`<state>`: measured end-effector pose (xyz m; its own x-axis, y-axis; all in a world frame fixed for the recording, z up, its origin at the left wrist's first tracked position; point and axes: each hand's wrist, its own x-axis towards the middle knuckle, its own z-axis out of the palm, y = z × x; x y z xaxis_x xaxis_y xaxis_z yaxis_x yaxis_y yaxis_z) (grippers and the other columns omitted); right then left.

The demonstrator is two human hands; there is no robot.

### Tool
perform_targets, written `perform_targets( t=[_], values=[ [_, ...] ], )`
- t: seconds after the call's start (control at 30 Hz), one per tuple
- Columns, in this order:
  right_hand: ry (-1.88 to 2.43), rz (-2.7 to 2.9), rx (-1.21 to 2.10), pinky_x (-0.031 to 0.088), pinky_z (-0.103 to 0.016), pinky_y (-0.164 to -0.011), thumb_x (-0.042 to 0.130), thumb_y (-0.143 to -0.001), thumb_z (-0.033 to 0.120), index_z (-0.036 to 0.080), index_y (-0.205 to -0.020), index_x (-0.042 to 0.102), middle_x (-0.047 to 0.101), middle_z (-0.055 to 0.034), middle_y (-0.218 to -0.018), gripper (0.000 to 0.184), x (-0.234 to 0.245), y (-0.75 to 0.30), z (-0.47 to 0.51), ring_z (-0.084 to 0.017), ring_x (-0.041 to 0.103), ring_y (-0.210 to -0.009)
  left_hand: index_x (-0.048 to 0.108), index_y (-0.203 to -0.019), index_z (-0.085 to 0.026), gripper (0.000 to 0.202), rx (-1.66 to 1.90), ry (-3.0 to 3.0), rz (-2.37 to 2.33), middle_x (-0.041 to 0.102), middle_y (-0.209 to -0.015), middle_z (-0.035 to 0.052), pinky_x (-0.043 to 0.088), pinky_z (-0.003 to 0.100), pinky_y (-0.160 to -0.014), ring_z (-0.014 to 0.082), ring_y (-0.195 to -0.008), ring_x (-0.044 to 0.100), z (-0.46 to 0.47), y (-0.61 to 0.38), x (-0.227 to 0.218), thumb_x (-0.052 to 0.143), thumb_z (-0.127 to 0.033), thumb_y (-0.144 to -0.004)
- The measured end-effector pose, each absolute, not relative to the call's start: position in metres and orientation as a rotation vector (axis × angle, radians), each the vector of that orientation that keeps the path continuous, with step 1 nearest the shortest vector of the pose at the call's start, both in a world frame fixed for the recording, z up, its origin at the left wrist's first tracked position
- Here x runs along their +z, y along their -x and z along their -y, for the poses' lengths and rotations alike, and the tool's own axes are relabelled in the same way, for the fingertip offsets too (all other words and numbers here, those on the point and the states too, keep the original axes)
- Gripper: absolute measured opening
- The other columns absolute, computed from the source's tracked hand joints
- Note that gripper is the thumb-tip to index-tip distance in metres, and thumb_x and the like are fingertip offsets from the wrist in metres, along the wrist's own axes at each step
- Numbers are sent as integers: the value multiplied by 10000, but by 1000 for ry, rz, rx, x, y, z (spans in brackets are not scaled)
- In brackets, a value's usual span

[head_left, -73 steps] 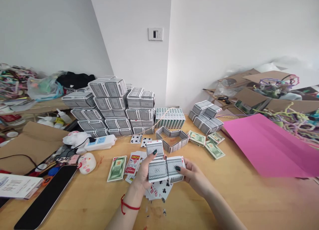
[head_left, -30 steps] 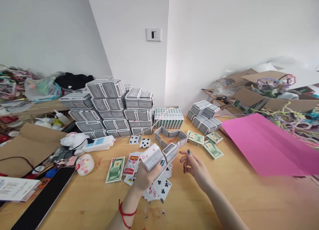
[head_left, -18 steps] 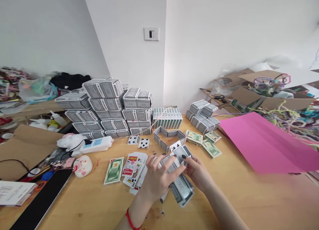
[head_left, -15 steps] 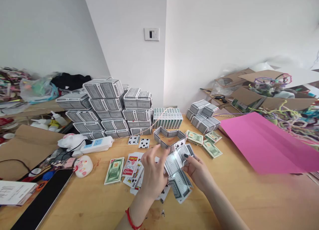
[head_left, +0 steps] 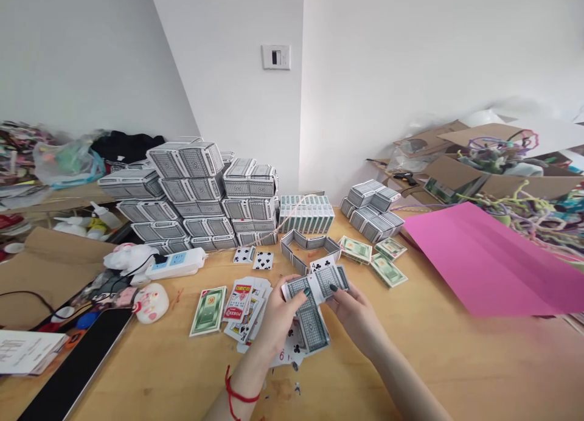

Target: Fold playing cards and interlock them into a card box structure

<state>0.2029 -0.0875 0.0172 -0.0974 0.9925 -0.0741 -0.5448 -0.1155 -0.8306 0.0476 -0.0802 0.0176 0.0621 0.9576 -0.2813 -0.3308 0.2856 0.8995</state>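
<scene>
Several joined playing cards (head_left: 311, 323), grey patterned backs up, are held between my two hands above the table. My left hand (head_left: 280, 314) grips their left side, thumb on top. On the right side, my right hand (head_left: 351, 308) pinches them with the thumb over the cards. Just behind stands a ring of folded cards (head_left: 310, 244), with a four of clubs (head_left: 322, 263) face showing at its front. Loose playing cards (head_left: 246, 320) lie face up under and beside my left hand, some hidden by it. A green card box (head_left: 208, 311) lies to their left.
Stacks of folded-card blocks (head_left: 187, 190) stand at the back left, with a smaller stack (head_left: 371, 211) at the back right. A row of card boxes (head_left: 306, 214) lies between. Pink paper (head_left: 493, 263) covers the right; a power strip (head_left: 177, 264) lies left.
My left hand has come down onto the left side of the joined cards, its thumb now on top. The cards have turned and shifted slightly left. My right hand keeps its grip.
</scene>
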Motion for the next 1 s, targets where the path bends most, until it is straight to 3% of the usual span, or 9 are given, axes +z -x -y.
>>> perform_targets(
  t=[0.13, 0.27, 0.43, 1.0],
  values=[
    [939, 768, 1499, 513, -353, -679, 631, -712, 339, 225, -979, 579, 632, -35, -911, 295, 15, -207, 88, -190, 587, -766, 601, -940, -167, 350, 1163, -814, -1134, 666, -831, 38, 426, 215, -608, 149, -692, 590, 78, -47, 11, 700, -203, -606],
    [1076, 829, 1457, 519, -292, -531, 638, -697, 420, 198, -856, 618, 613, -25, -760, 274, 8, -211, 84, -165, 556, -640, 611, -937, -160, 347, 1155, -847, -1136, 676, -811, 44, 436, 218, -590, 156, -677, 598, 78, -46, 12, 700, -204, -605],
    [1065, 882, 1452, 524, -284, -515, 662, -671, 433, 179, -770, 641, 602, -20, -705, 273, 3, -212, 81, -152, 534, -608, 627, -899, -154, 320, 1185, -874, -1171, 680, -805, 45, 441, 225, -617, 155, -669, 600, 78, -44, 15, 704, -172, -589],
    [1074, 932, 1429, 519, -330, -490, 594, -718, 485, 170, -754, 641, 655, -38, -678, 321, -3, -207, 82, -202, 597, -588, 607, -921, -151, 278, 1067, -1056, -1253, 674, -867, 70, 454, 228, -612, 167, -728, 616, 75, -37, 13, 627, -153, -643]
  ],
)
